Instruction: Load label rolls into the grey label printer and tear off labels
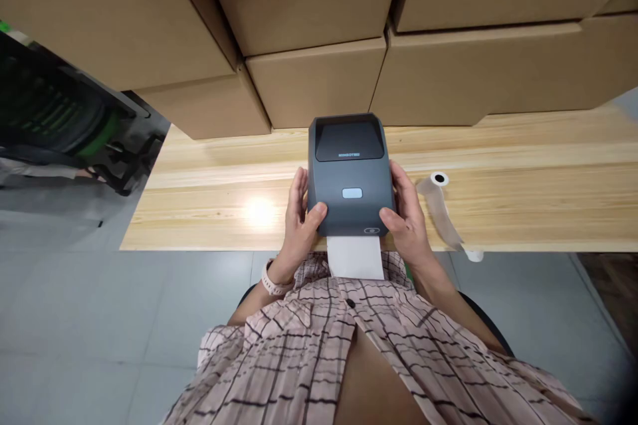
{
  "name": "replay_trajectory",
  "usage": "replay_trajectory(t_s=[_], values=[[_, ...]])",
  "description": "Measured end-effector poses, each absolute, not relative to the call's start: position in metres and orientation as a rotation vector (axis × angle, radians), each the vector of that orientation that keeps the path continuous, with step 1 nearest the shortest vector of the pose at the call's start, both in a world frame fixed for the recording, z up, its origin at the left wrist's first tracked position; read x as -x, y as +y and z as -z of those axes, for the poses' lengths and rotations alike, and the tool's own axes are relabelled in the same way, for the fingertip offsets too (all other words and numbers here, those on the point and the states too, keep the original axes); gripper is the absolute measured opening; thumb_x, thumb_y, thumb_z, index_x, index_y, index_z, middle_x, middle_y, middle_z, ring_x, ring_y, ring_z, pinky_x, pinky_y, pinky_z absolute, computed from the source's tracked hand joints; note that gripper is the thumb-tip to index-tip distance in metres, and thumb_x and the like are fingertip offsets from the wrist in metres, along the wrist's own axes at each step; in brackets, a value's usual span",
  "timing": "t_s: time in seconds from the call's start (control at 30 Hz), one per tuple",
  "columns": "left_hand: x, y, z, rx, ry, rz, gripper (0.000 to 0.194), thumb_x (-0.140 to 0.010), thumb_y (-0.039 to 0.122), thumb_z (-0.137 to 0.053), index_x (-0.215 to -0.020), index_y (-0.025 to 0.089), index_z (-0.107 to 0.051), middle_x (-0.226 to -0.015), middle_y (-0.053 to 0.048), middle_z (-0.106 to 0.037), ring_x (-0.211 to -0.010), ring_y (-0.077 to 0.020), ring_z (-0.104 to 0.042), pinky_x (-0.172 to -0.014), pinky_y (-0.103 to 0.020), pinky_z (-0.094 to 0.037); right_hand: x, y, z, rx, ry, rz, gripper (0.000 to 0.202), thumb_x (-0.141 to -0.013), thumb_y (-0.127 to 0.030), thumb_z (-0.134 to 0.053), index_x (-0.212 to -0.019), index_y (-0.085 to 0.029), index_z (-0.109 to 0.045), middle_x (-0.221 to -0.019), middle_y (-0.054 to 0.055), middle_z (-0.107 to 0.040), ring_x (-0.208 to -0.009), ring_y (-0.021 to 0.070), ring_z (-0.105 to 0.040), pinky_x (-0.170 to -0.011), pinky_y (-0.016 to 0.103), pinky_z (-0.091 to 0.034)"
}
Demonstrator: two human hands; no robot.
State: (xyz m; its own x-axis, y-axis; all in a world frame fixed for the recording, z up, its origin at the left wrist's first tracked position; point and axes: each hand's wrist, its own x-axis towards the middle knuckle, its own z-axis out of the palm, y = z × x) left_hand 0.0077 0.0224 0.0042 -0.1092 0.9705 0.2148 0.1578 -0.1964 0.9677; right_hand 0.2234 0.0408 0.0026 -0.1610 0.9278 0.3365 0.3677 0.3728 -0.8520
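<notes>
A dark grey label printer (351, 179) stands on the wooden table in front of me, with a pale blue button on its top. White label paper (355, 257) sticks out of its near side, past the table edge. My left hand (302, 219) grips the printer's left side, thumb on its front corner. On the opposite side my right hand (409, 216) holds it the same way, with its thumb on the other front corner. The fingertips are partly hidden along the printer's sides. Right of my right hand lies a partly unrolled roll of white paper (439, 179).
Stacked cardboard boxes (319, 83) line the back of the wooden table (523, 186). The paper roll's loose strip runs over the front edge. A black and green office chair (60, 106) stands on the tiled floor (90, 305) at the left.
</notes>
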Motion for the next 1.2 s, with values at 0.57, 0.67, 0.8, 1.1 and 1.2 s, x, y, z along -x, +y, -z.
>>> replay_trajectory(t_s=[0.57, 0.67, 0.8, 1.1, 1.2], values=[[-0.016, -0.022, -0.016, -0.793, 0.978, -0.749, 0.059, -0.064, 0.071, -0.094, -0.063, 0.016, -0.072, -0.056, -0.001, -0.069, -0.036, -0.0074, -0.050, -0.040, -0.023, -0.033, -0.227, 0.039, -0.051, 1.130, -2.256, -0.135, 0.045, -0.113, -0.054, -0.037, -0.143, -0.038, -0.067, -0.182, -0.003, -0.031, -0.169, 0.0382, -0.024, -0.133, 0.071, -0.022], [-0.015, -0.024, -0.016, -0.827, 1.002, -0.745, 0.055, -0.067, 0.066, -0.095, -0.064, 0.015, -0.074, -0.056, -0.001, -0.068, -0.039, -0.0078, -0.055, -0.043, -0.022, -0.036, -0.225, 0.045, -0.055, 1.137, -2.293, -0.105, 0.043, -0.113, -0.053, -0.040, -0.137, -0.036, -0.071, -0.180, -0.003, -0.036, -0.170, 0.0365, -0.023, -0.135, 0.070, -0.018], [-0.014, -0.027, -0.013, -0.853, 1.037, -0.732, 0.058, -0.065, 0.068, -0.095, -0.063, 0.014, -0.073, -0.056, -0.001, -0.068, -0.043, -0.0075, -0.056, -0.045, -0.021, -0.037, -0.221, 0.054, -0.048, 1.096, -2.306, -0.104, 0.040, -0.113, -0.052, -0.041, -0.127, -0.034, -0.075, -0.174, -0.003, -0.046, -0.170, 0.0345, -0.024, -0.136, 0.070, -0.014], [0.024, -0.019, -0.024, -1.118, 1.252, -1.183, 0.057, -0.092, 0.068, -0.073, -0.067, 0.017, -0.076, -0.061, -0.002, -0.067, -0.051, -0.0086, -0.054, -0.050, -0.021, -0.043, -0.237, 0.040, -0.040, 1.072, -2.129, -0.128, 0.049, -0.112, -0.062, -0.036, -0.140, -0.035, -0.067, -0.182, -0.001, -0.031, -0.170, 0.0374, -0.022, -0.131, 0.070, -0.027], [0.029, -0.013, -0.021, -1.138, 1.410, -1.423, 0.037, -0.095, 0.055, -0.076, -0.088, 0.019, -0.081, -0.077, -0.002, -0.073, -0.064, -0.0097, -0.060, -0.058, -0.020, -0.048, -0.243, 0.033, -0.041, 1.076, -2.081, -0.133, 0.054, -0.113, -0.063, -0.030, -0.145, -0.036, -0.062, -0.184, -0.003, -0.026, -0.171, 0.0365, -0.020, -0.132, 0.068, -0.026]])
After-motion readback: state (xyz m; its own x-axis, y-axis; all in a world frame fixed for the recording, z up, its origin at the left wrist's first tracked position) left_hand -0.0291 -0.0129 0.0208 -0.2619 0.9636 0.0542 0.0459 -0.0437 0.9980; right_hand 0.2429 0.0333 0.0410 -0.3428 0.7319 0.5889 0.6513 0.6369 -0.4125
